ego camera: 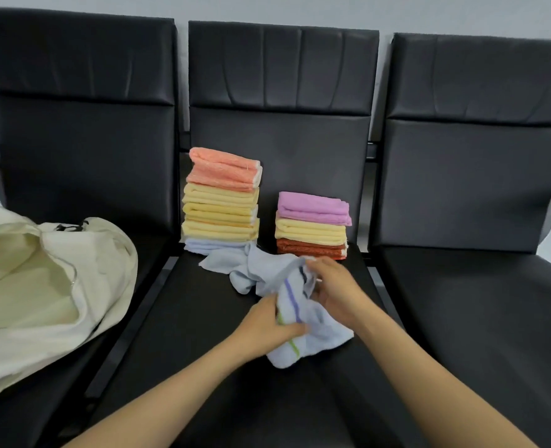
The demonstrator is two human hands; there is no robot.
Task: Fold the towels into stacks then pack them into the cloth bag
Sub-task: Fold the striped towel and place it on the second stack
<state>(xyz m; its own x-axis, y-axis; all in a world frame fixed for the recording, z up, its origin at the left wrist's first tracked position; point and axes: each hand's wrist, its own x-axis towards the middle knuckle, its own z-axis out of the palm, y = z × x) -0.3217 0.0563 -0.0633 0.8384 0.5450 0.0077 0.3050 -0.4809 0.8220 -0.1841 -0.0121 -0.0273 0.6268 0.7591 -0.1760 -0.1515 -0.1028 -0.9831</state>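
A crumpled pale blue towel point(303, 337) with purple and green stripes lies on the middle black seat. My left hand point(267, 321) grips its near part, and my right hand point(335, 286) grips its far part. Another loose pale blue towel point(235, 265) trails toward the stacks behind. At the seat's back stands a tall stack of folded towels point(221, 202), salmon on top, yellow below, pale blue at the bottom. To its right is a shorter stack point(313, 224): purple, yellow, rust. The cream cloth bag point(51, 286) lies open on the left seat.
Three black padded chairs point(474, 286) stand in a row against a pale wall, with metal armrests at both ends. The bag fills most of the left seat. The right seat holds nothing.
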